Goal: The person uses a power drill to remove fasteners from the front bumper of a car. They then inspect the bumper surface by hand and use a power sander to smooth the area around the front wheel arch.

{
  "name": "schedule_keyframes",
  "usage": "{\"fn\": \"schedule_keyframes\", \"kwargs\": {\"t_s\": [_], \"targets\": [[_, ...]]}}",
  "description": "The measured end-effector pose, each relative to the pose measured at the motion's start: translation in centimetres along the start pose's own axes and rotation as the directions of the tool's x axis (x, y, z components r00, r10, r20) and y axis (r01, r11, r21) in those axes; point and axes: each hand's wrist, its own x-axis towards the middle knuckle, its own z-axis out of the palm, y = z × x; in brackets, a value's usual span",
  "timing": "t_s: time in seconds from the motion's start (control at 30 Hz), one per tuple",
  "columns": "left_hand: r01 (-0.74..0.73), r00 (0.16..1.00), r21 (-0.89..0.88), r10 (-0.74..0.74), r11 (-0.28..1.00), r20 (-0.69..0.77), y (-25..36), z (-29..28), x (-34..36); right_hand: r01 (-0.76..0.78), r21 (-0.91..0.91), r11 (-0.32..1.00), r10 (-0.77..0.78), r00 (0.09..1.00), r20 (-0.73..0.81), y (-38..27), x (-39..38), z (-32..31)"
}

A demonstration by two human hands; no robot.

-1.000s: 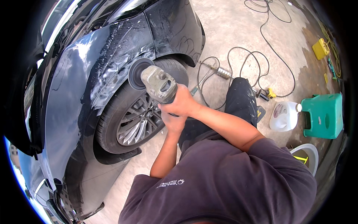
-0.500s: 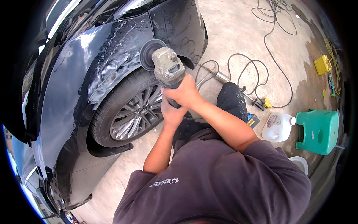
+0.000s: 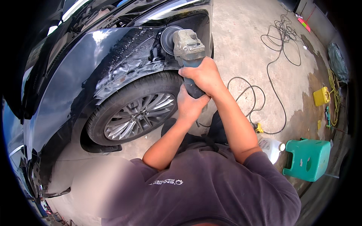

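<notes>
Both of my hands are wrapped round an angle grinder [image 3: 189, 51] with a worn, scuffed head. My right hand [image 3: 206, 77] grips its body just behind that head. Lower down, my left hand [image 3: 190, 103] holds the rear end of the handle. A round grey disc [image 3: 169, 40] on the tool lies against or very close to the dark car's front corner; I cannot tell if it touches. Behind it, the fender [image 3: 126, 62] carries dull whitish, scraped patches and crumbs above the wheel arch. The wheel with its tyre [image 3: 98, 116] sits below the tool.
Black cable [image 3: 268, 75] loops over the concrete floor on the right. A white jug [image 3: 270, 147] and a green plastic stool [image 3: 315, 160] stand at my right. Farther off are a yellow container [image 3: 321, 96] and a coiled yellow hose [image 3: 333, 94].
The grinder has moved forward and right along the car, from above the wheel arch to the panel nearer the front corner. Both hands have kept their hold, and my view has shifted.
</notes>
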Motion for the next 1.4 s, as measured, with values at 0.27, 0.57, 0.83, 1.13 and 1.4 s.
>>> {"fn": "schedule_keyframes", "kwargs": {"t_s": [0.27,0.57,0.83,1.13,1.4], "targets": [[0.023,1.000,0.229,-0.023,0.973,-0.001,-0.4,-1.1,0.4,0.098,0.125,0.987,-0.095,0.995,-0.036,2.4,0.6,0.8],[-0.069,0.994,0.184,0.083,0.981,-0.071,-4.2,-6.0,-3.8,0.113,0.011,0.994,-0.113,0.993,0.022,1.7,-4.1,6.0],[-0.300,0.854,0.404,0.432,0.864,-0.290,-7.4,-11.0,-10.2,0.385,-0.200,0.901,-0.273,0.861,0.429,-5.1,-7.9,14.5],[-0.249,0.942,0.322,0.305,0.914,-0.138,-6.4,-11.5,-9.1,0.407,-0.201,0.891,-0.311,0.870,0.382,-4.7,-7.6,13.8],[-0.211,0.956,0.068,0.221,0.975,-0.192,-2.1,-11.3,-7.5,0.190,-0.049,0.981,-0.176,0.961,0.213,-4.5,-6.6,11.5]]}}
